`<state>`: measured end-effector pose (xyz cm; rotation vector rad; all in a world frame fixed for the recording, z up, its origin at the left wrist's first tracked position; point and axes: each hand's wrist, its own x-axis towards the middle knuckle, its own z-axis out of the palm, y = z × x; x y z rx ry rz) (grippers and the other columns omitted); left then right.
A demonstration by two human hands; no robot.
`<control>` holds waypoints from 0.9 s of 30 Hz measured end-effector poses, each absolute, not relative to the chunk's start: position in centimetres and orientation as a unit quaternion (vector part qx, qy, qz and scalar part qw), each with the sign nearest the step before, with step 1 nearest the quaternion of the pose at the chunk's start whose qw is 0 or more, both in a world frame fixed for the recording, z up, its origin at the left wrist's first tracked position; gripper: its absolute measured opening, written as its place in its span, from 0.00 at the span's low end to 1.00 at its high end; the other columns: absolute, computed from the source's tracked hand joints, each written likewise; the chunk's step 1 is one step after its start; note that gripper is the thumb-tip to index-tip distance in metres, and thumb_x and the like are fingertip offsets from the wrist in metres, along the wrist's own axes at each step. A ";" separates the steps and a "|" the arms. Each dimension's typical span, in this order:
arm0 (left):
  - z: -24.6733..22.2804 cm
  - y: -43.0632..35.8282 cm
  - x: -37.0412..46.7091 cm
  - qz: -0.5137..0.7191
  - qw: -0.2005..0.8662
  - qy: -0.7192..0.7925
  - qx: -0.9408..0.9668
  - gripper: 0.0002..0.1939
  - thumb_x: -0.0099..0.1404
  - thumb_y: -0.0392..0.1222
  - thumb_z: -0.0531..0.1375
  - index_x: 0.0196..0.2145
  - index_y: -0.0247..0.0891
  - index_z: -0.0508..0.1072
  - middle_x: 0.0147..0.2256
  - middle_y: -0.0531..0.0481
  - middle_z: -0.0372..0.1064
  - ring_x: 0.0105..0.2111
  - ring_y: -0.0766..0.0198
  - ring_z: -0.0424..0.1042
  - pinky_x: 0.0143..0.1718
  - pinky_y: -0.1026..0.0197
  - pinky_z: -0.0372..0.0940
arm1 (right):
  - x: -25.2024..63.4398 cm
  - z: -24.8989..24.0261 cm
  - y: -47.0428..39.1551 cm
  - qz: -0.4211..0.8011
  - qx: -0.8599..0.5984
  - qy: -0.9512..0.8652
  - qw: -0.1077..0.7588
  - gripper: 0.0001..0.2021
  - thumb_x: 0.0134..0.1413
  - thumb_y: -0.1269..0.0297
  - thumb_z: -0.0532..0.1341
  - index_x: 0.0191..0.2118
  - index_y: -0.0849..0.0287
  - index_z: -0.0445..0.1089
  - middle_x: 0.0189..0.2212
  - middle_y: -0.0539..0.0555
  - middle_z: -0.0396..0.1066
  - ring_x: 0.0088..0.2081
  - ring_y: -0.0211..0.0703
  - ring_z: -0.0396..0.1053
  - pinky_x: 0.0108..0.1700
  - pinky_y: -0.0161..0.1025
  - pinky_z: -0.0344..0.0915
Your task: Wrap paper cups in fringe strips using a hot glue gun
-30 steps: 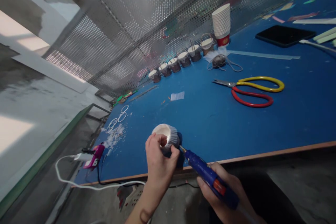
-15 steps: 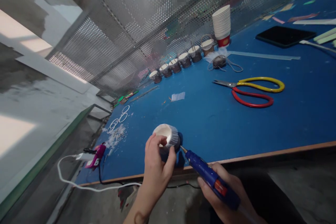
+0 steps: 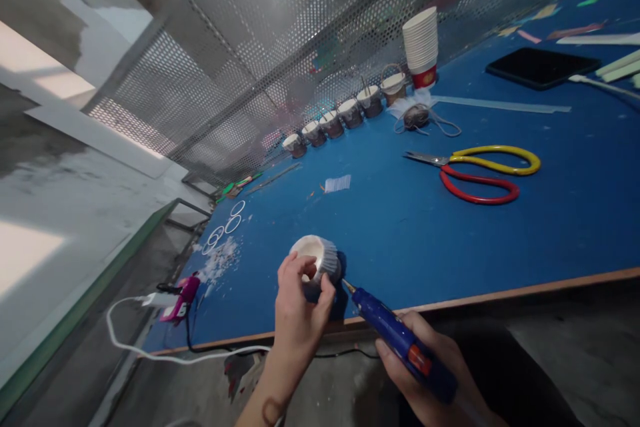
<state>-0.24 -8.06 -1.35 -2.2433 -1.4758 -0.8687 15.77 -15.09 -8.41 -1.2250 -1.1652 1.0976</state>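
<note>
Near the front edge of the blue table, my left hand (image 3: 300,300) pinches the wall of a small white paper cup (image 3: 327,255), its fingers inside the rim and the thumb outside. Pleated pale material wraps the cup's side, and its mouth faces up toward me. My right hand (image 3: 425,360) grips a blue glue gun (image 3: 387,323) with a red-orange trigger. The metal nozzle points up and left, close to the cup's lower right side; whether it touches cannot be made out. The fingers under the gun are partly hidden.
Yellow-and-red-handled scissors (image 3: 475,170) lie to the right. Several wrapped cups (image 3: 350,112) line the back beside a paper cup stack (image 3: 421,43). A black phone (image 3: 543,68) lies far right. White rings (image 3: 233,223) and a pink power strip (image 3: 183,299) are left. The table edge (image 3: 480,299) is close.
Almost nothing differs. My left thumb sits slightly higher on the cup's side, and the whole view has shifted a little. The glue gun stays close to the cup.
</note>
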 end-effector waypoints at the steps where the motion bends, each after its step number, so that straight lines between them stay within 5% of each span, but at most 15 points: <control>1: -1.4 -8.0 -0.3 -0.303 0.160 -0.513 -0.787 0.12 0.59 0.36 0.57 0.42 0.39 0.64 0.30 0.50 0.68 0.39 0.57 0.73 0.42 0.54 0.69 | 15.9 -8.4 -15.0 0.466 -0.508 -0.489 0.535 0.11 0.50 0.60 0.59 0.21 0.56 0.62 0.13 0.45 0.63 0.14 0.34 0.59 0.16 0.30 0.54; 16: -1.7 -7.4 -0.6 -0.271 0.222 -0.429 -0.833 0.20 0.58 0.36 0.59 0.49 0.37 0.60 0.32 0.47 0.67 0.35 0.57 0.72 0.47 0.48 0.66 | 15.4 -7.5 -16.0 0.463 -0.547 -0.436 0.543 0.14 0.51 0.55 0.56 0.21 0.55 0.56 0.13 0.43 0.53 0.15 0.32 0.52 0.18 0.30 0.52; 22: -0.6 -8.7 -1.1 -0.257 0.129 -0.425 -0.858 0.27 0.59 0.41 0.62 0.54 0.36 0.58 0.46 0.37 0.66 0.50 0.50 0.67 0.55 0.42 0.60 | 16.4 -7.3 -16.3 0.444 -0.547 -0.454 0.545 0.14 0.52 0.53 0.55 0.22 0.54 0.58 0.13 0.42 0.55 0.15 0.33 0.54 0.18 0.30 0.52; 27: 0.5 -9.4 -3.3 -0.362 0.035 -0.451 -0.815 0.21 0.61 0.38 0.60 0.52 0.40 0.62 0.49 0.39 0.65 0.52 0.53 0.66 0.53 0.46 0.63 | 17.3 -7.1 -16.4 0.403 -0.576 -0.469 0.535 0.15 0.51 0.50 0.56 0.21 0.54 0.60 0.11 0.41 0.53 0.13 0.33 0.52 0.16 0.31 0.50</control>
